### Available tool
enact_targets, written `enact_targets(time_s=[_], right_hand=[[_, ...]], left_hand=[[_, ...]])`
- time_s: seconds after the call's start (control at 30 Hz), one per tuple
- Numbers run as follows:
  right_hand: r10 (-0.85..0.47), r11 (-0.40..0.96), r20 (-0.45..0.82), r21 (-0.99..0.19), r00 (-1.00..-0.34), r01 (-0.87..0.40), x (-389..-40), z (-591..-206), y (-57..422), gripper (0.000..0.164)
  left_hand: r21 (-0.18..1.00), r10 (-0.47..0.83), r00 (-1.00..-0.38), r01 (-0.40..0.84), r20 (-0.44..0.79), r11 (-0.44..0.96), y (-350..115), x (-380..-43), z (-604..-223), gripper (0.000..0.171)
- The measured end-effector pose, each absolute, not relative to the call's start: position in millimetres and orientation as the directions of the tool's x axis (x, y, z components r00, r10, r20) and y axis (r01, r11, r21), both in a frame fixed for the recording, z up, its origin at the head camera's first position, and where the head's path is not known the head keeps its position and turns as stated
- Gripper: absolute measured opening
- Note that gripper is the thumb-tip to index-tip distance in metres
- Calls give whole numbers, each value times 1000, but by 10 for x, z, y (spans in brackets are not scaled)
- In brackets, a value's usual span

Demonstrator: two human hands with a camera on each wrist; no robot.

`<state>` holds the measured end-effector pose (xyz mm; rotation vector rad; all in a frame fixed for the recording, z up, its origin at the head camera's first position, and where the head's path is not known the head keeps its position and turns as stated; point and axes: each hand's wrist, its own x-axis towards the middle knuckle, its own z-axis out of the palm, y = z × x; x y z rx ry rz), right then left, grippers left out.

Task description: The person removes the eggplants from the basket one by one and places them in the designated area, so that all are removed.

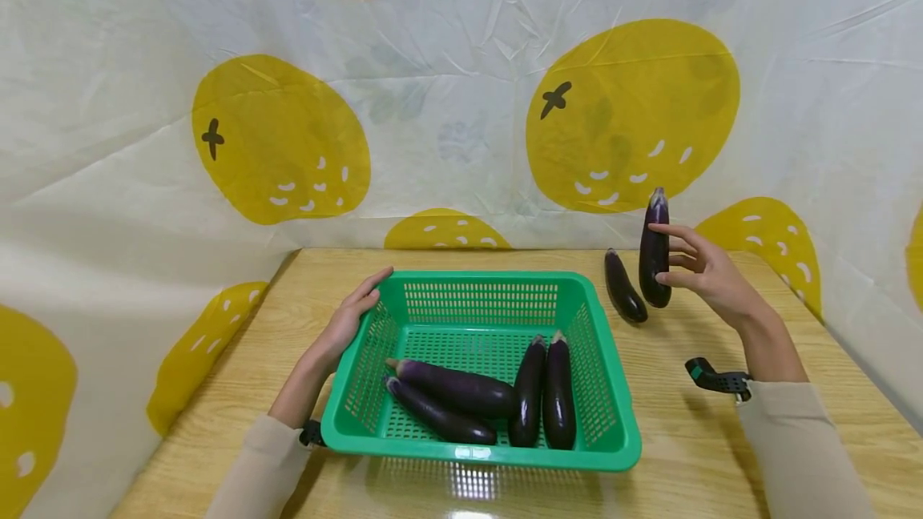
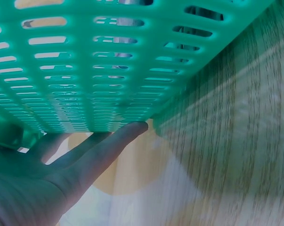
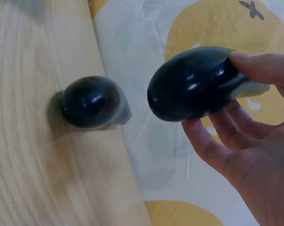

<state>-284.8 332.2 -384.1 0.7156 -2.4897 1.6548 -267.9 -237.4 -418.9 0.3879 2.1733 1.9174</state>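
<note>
My right hand point(image 1: 710, 275) pinches a dark purple eggplant point(image 1: 654, 251) between thumb and fingers, holding it nearly upright with its stem end up. In the right wrist view the held eggplant point(image 3: 193, 84) is apart from the table. Beside it, a second eggplant point(image 1: 623, 287) lies on the table, its rounded end point(image 3: 92, 102) towards the wrist camera. Across the left wall of a green plastic basket point(image 1: 479, 461) rests my left hand point(image 1: 349, 323); its fingers point(image 2: 101, 157) lie straight along the outside. Several eggplants point(image 1: 457, 387) lie inside the basket, towards its near and right sides.
The basket stands on a light wood-grain table point(image 1: 663, 431). A pale cloth point(image 1: 461, 126) printed with large yellow fruit hangs behind the table and along its sides. Each wrist wears a black strap; the right one has a black mount point(image 1: 714, 379) sticking out.
</note>
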Motion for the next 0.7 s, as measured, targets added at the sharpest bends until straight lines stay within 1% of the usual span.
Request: enact_targets(time_s=[0.17,0.43,0.7], right_hand=[[-317,378,288,-836,-904,-399,-2868,-3902,3352,62],[-303,387,270,-842,-914,-377,-2913,-4011,3377,56],[-274,407,242,-848,-931,-341,-2928,-4088,3431,56]], left_hand=[[991,333,-943,56,13,119,-2371,-2676,-4189,51],[991,334,-943,52,8,124,-2374,-2675,-4200,51],[991,334,-942,58,15,120,-2365,-2675,-4190,51]])
